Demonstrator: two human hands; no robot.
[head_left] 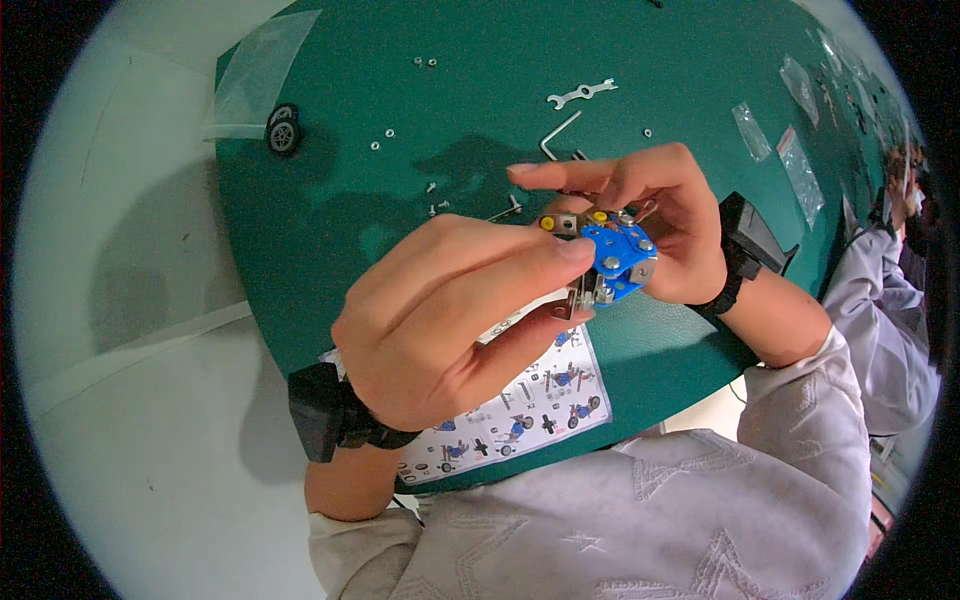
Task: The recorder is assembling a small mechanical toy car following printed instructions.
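Green table (330, 230) with a printed picture sheet (535, 392) on it, partly hidden by the left hand (430, 315). That hand pinches one side of the blue assembly (625, 245), right hand (672, 190) has the other, so both grips are closed on it and it's between them, off the table. Looks partway built imo: wheels (284, 132) lie loose far left, some bolts (611, 264) are in, nuts (390, 133) scattered.
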